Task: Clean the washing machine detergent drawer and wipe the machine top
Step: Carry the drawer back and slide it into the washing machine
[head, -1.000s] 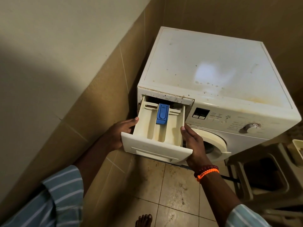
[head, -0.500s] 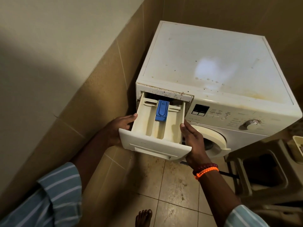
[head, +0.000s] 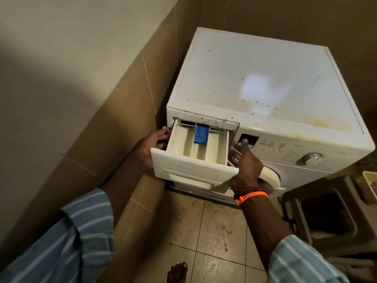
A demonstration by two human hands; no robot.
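Note:
The cream detergent drawer (head: pixel 189 162) sticks out of the white washing machine's upper left front, pulled most of the way out. A blue insert (head: pixel 201 135) sits in its middle compartment near the back. My left hand (head: pixel 150 147) grips the drawer's left side wall. My right hand (head: pixel 245 163) is just off the drawer's right side, fingers spread, fingertips near the display panel. The machine top (head: pixel 265 78) is stained with brown specks and yellowish marks along its front edge.
A tiled wall (head: pixel 114 119) runs close along the machine's left side. A beige plastic stool or bin (head: pixel 326 217) stands on the floor at the right. The machine's round door (head: pixel 271 176) is partly behind my right hand. My bare foot (head: pixel 177 272) is on the stained floor tiles.
My right hand has let go of the drawer's right wall and opened, lifting toward the control panel. The left hand keeps its hold. The view has shifted slightly.

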